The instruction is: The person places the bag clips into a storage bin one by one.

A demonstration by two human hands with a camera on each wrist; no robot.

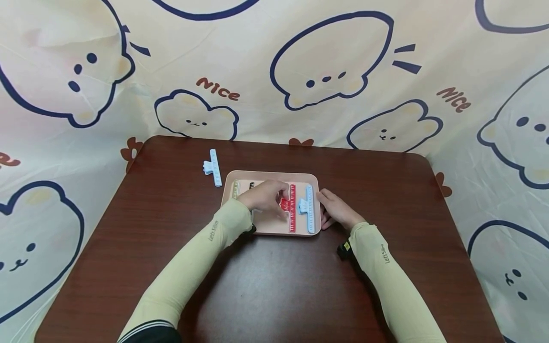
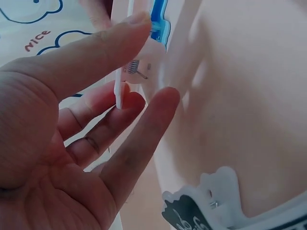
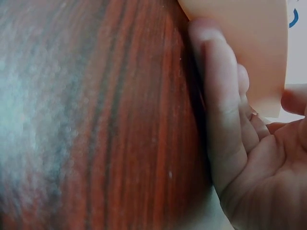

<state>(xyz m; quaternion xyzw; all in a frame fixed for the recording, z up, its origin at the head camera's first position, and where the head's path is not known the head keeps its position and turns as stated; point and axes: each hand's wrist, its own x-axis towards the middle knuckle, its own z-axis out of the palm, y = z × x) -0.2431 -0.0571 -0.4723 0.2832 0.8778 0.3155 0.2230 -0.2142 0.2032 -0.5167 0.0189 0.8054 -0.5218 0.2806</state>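
Note:
A shallow beige tray (image 1: 270, 232) lies on the table with several ruler-shaped clips in it. My left hand (image 1: 267, 195) reaches over its middle, with thumb and fingers curled round the tab side of a red clip (image 1: 292, 209). In the left wrist view, that clip's spring and pale tab (image 2: 139, 67) show between thumb and fingers. At the tray's right side, my right hand (image 1: 339, 209) holds the wall, thumb at the rim and fingers along the outside. A blue clip (image 1: 310, 209) lies in the tray near that wall.
Another blue clip (image 1: 216, 167) lies on the dark wooden table (image 1: 300, 286), beyond the tray's far left corner. Inside the tray, a green clip (image 1: 235, 189) and a black-and-white clip (image 2: 184, 213) are partly hidden. A printed cloth (image 1: 253, 57) hangs behind the table.

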